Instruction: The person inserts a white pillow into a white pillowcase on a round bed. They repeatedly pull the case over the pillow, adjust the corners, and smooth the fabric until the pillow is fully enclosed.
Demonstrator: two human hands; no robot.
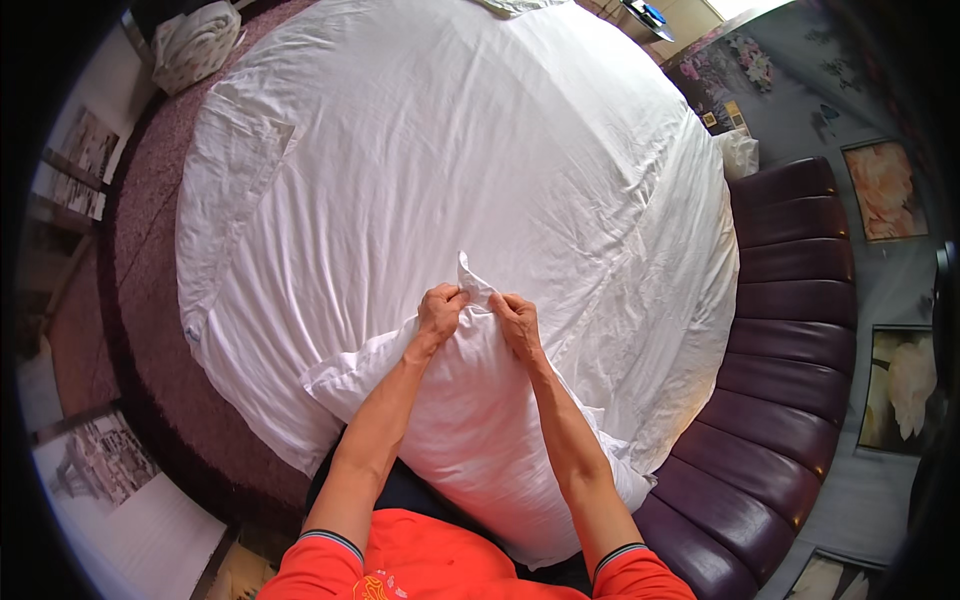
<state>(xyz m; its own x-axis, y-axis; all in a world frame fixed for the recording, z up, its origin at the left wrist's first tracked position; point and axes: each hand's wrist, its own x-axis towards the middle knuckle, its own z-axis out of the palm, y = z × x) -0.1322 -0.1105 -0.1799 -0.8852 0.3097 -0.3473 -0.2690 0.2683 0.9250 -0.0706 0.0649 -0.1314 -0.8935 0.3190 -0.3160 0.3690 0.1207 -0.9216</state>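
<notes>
Both hands grip a white pillow in a pillowcase at its upper corner, above the near edge of a large round bed. My left hand is closed on the fabric just left of the pointed corner. Closed on the same corner from the right is my right hand, a small gap from the left one. The pillow leans against my body between my forearms. Beyond it a wrinkled white sheet covers the bed, with a folded-over flap at the left.
A padded dark purple leather headboard curves along the right side. Purple carpet surrounds the left. A bundled white cloth bag sits at the upper left, and a small dark shelf holds a blue item at the top right.
</notes>
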